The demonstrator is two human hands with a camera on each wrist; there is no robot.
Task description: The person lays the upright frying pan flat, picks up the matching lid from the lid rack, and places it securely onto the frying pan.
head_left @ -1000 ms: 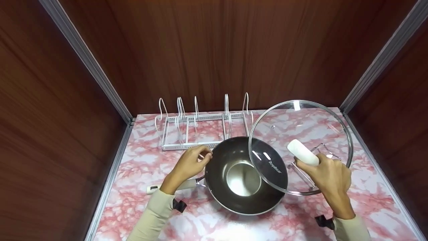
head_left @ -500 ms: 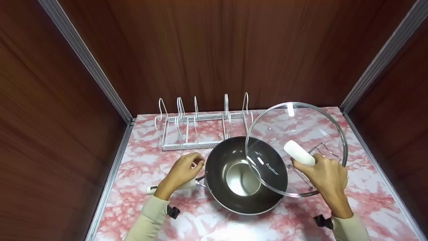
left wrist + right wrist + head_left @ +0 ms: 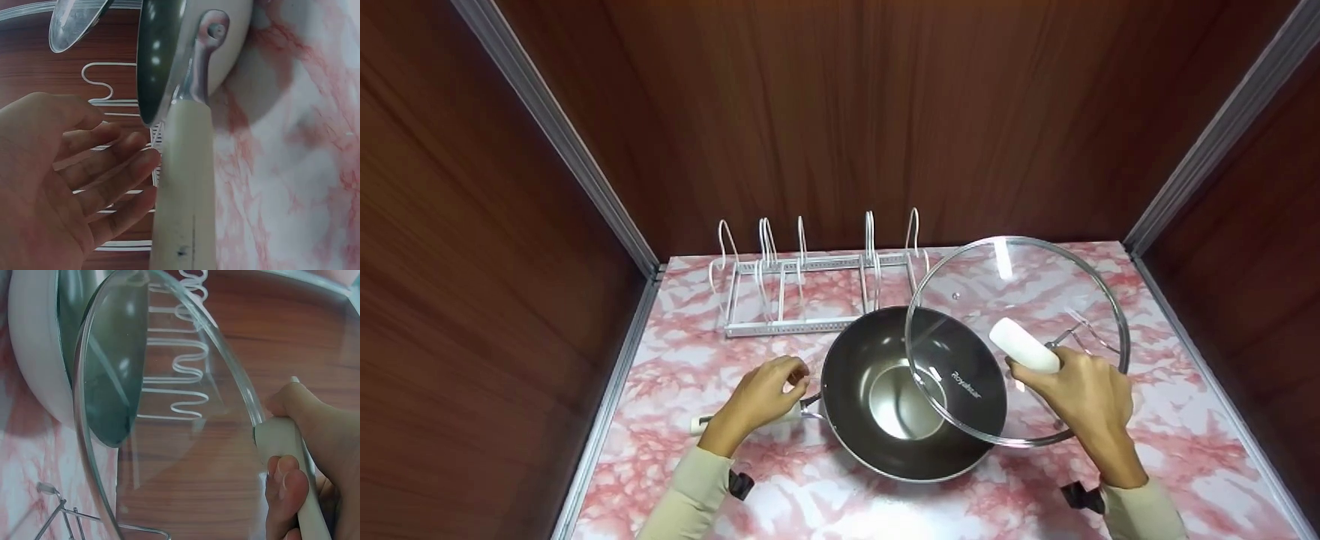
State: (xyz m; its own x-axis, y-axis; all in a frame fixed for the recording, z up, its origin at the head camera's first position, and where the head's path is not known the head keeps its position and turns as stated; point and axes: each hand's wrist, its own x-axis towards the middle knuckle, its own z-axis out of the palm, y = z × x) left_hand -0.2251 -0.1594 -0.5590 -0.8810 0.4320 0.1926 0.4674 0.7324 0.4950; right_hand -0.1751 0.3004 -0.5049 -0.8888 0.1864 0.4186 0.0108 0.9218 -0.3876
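A dark-lined wok point(image 3: 870, 356) with a pale outside stands on the marbled surface, its cream handle point(image 3: 185, 185) pointing left. My left hand point(image 3: 761, 394) hovers just above that handle, fingers loosely bent and holding nothing; in the left wrist view its fingertips point(image 3: 147, 160) come close to the handle, and I cannot tell whether they touch it. With my right hand point(image 3: 1084, 394) I grip the white handle point(image 3: 1024, 345) of a glass lid point(image 3: 1035, 262). The lid is held above the table, and its left part overlaps the wok's right side in the head view.
Behind the wok stands a white wire rack point(image 3: 787, 328) with several upright loops. A small metal wire stand point(image 3: 63, 509) is on the table at the right, partly seen through the lid. Brown wood-grain panels point(image 3: 840, 127) enclose the back and both sides.
My left hand has drawn back down and left from the wok's rim to above its handle. The right hand and the lid have shifted slightly left and down. The wok has stayed put.
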